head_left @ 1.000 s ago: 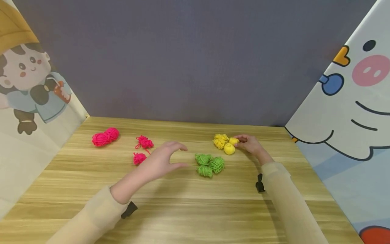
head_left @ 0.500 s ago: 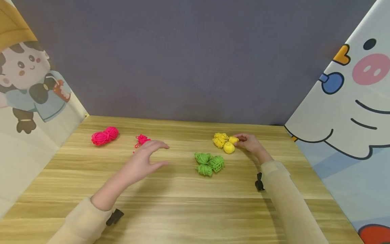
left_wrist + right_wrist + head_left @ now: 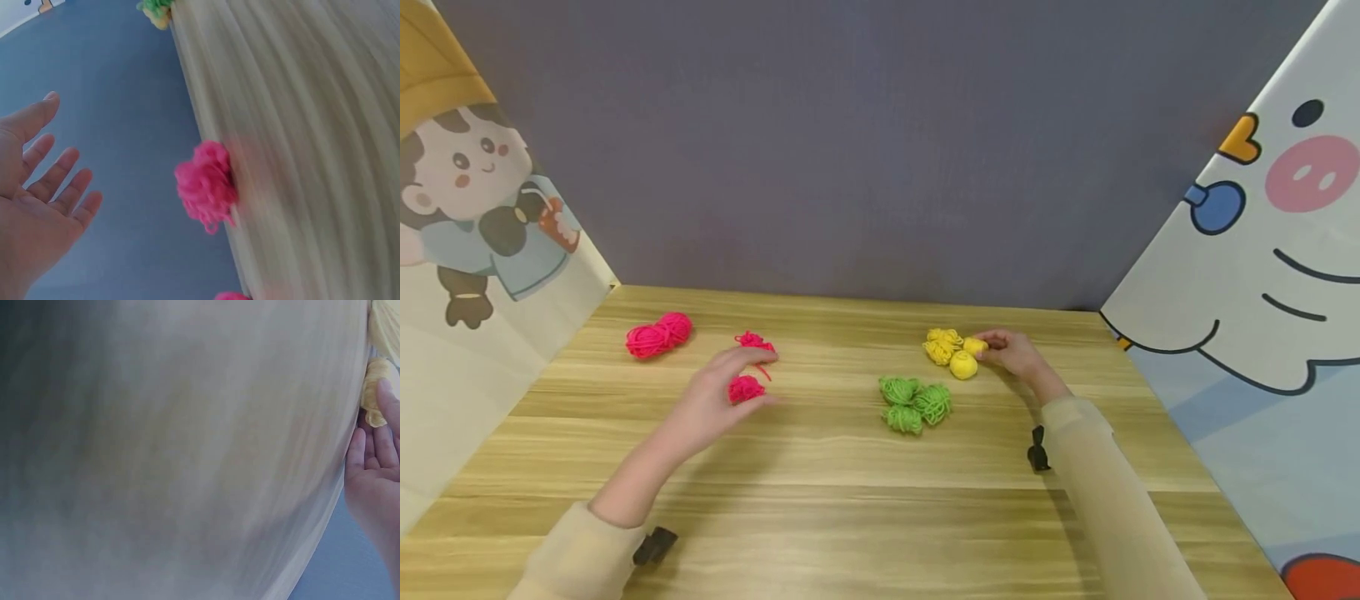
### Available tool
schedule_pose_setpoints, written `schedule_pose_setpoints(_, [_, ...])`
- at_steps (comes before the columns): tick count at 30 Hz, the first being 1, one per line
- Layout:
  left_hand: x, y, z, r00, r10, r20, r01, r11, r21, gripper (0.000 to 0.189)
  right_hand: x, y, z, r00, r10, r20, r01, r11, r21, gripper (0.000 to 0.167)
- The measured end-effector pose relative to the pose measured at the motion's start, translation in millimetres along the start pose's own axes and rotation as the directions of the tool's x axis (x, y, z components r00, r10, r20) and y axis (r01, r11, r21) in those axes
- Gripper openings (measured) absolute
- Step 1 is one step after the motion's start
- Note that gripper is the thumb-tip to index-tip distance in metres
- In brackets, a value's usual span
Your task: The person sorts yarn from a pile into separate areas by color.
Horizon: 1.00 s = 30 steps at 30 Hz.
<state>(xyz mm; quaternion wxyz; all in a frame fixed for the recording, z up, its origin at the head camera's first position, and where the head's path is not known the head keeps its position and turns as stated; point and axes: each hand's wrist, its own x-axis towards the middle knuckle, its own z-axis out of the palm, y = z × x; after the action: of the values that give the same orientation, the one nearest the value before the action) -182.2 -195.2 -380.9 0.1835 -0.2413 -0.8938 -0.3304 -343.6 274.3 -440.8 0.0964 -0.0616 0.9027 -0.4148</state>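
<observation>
My left hand (image 3: 703,408) hovers over the left part of the table, thumb and fingers spread apart with nothing in them. Between them, in the head view, shows a small pink yarn ball (image 3: 747,388); another pink yarn bundle (image 3: 755,340) lies just beyond the fingertips. The left wrist view shows the same open hand (image 3: 44,206) apart from a pink yarn bundle (image 3: 206,184). At the back right, my right hand (image 3: 1018,357) pinches a small yellow yarn ball (image 3: 975,346) on the table. It sits against a second yellow ball (image 3: 963,365) and a loopy yellow bundle (image 3: 942,345).
Several green yarn bundles (image 3: 904,418) huddle at the table's middle. A larger pink skein (image 3: 658,336) lies at the back left. A dark panel (image 3: 865,150) stands behind the wooden table (image 3: 865,517), with printed cartoon panels on both sides.
My left hand has moved left, away from the green bundles to the pink yarn. The right hand has stayed at the yellow ball.
</observation>
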Motion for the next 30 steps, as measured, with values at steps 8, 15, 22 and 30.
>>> schedule_pose_setpoints(8, [-6.7,-21.0,-5.9,0.998,-0.057,0.03,0.057,0.998,0.01,0.055,1.1,3,0,1.0,0.025,0.012,-0.025,1.0,0.017,0.045])
schedule_pose_setpoints(15, [-10.4,-35.6,-9.3,0.994,-0.078,0.075,0.076,0.997,0.029,0.057,0.7,2,0,1.0,0.026,0.013,-0.027,0.999,0.029,0.045])
schedule_pose_setpoints(22, [-8.1,-52.9,-11.2,0.979,-0.107,0.173,0.099,0.994,0.054,0.058,0.1,0,0,1.0,0.021,0.012,-0.022,0.999,0.032,0.044])
schedule_pose_setpoints(30, [-2.3,-68.5,-10.0,0.969,-0.094,0.23,0.084,0.995,0.054,0.055,-1.6,-2,-1,1.0,0.026,0.014,-0.027,0.999,0.039,0.044])
